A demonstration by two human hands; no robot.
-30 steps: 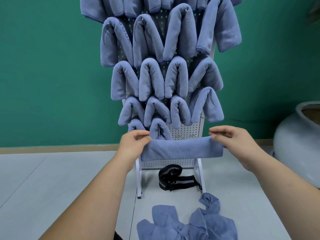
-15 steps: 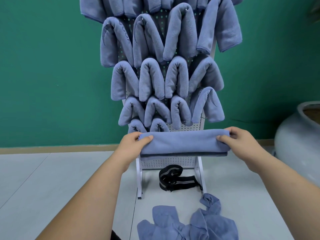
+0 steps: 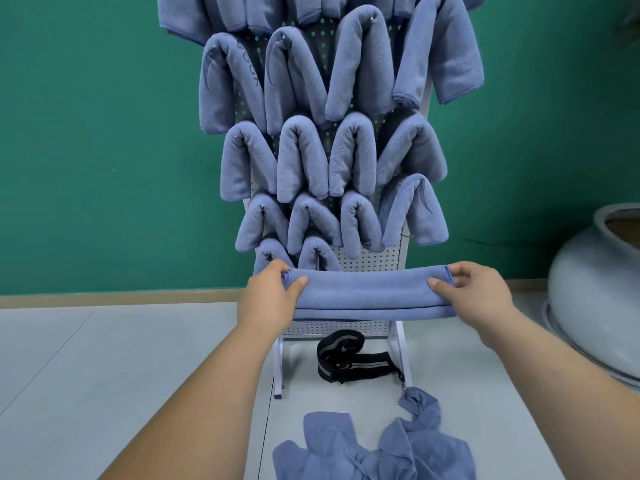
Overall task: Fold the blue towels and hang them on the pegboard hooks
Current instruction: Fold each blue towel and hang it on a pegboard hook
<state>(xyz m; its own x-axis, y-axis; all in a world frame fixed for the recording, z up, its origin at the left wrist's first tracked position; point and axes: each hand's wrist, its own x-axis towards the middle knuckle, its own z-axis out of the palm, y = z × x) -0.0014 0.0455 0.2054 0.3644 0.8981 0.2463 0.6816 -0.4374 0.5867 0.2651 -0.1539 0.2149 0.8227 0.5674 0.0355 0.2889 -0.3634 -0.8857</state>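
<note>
the left hand point(image 3: 270, 299) is gripping the left end of a folded towel point(image 3: 370, 294), its thumb lying on top and its fingers curling round behind the end. the right hand point(image 3: 478, 292) is gripping the right end the same way, thumb on top and fingers wrapping the edge. the towel is stretching level between them as a long band in the air, crossing the lower part of the pegboard point(image 3: 367, 263) from its left edge to just past its right edge. its folded layers are lining up along the bottom edge.

just above the band, toward the board's right edge, a patch of bare perforated board is showing beside the two lowest hung towels point(image 3: 353, 154). whether hooks are standing there is too small to tell. the rows above are draping over hooks and overhanging both side edges of the board.

on the floor point(image 3: 104, 358), a black strap point(image 3: 349, 358) is lying between the board's legs. a pile of loose towels point(image 3: 374, 448) is lying in front of the right leg. a grey pot point(image 3: 595, 299) is standing at the right, well apart from the right hand. a green wall point(image 3: 104, 133) is running behind the board.
</note>
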